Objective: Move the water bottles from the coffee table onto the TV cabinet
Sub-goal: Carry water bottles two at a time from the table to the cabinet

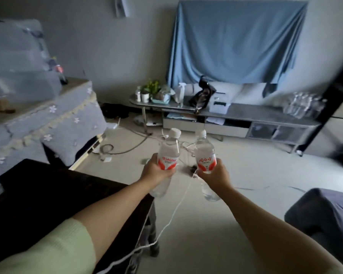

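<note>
A long grey TV cabinet (265, 115) is seen standing against the far wall, and every place here is given relative to it. Directly above it a blue cloth (236, 42) is draped against the wall. To its left, nearer the camera, a sofa (53, 123) covered in flowered blue fabric is seen, and well in front of the cabinet at the lower left a dark coffee table (57, 194) is placed, its near part crossed by the left forearm. On the cabinet's right end a shrink-wrapped pack of clear bottles (303, 106) is set; their fill level cannot be told through the blur. Near the cabinet's middle a white box (219, 105) is placed, its contents hidden, with a dark bag (203, 95) beside it, and toward the left end a small green plant (151, 87) is kept in a pot. Well in front of the cabinet, above the pale floor and just past the table's corner, two water bottles are held nearly upright and close together. The left water bottle (167, 155), clear, white-capped and red-labelled, is gripped round its middle by the left hand (156, 173). The right water bottle (205, 155), of the same kind, is gripped likewise by the right hand (216, 175). Both appear filled with clear water.
</note>
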Available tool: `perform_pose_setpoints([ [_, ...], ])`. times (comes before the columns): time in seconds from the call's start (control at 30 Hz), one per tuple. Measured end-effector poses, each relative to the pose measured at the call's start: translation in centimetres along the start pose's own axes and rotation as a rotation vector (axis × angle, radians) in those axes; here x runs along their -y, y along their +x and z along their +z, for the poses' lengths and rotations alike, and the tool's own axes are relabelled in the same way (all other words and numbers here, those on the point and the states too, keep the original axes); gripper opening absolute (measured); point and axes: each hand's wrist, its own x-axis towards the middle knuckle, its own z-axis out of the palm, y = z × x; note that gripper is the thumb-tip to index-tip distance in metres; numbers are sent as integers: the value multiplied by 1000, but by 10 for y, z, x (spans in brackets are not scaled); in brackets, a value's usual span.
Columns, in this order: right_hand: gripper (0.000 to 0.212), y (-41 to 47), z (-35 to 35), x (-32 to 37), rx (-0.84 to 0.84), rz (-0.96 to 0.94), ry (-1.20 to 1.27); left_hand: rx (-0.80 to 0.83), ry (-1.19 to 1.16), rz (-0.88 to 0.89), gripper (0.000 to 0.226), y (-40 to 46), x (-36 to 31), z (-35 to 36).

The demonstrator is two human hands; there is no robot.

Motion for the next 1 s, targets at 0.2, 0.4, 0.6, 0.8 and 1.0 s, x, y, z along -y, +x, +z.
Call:
perform_pose_setpoints([
  [0.2,64,-4,-96,-71,-109,73,-25,178,-16,73,59,-11,-53,104],
  [0.4,63,-17,-183,-137,-188,141,6,308,5,106,62,-31,-93,204],
  [0.6,54,-40,-271,-200,-318,224,37,459,16,130,71,-43,-134,310],
  [0.8,48,-52,-321,-244,-446,277,64,618,30,184,62,-49,-168,388],
  [1.0,45,-22,-353,-270,-525,336,7,723,72,236,60,-15,-190,446],
])
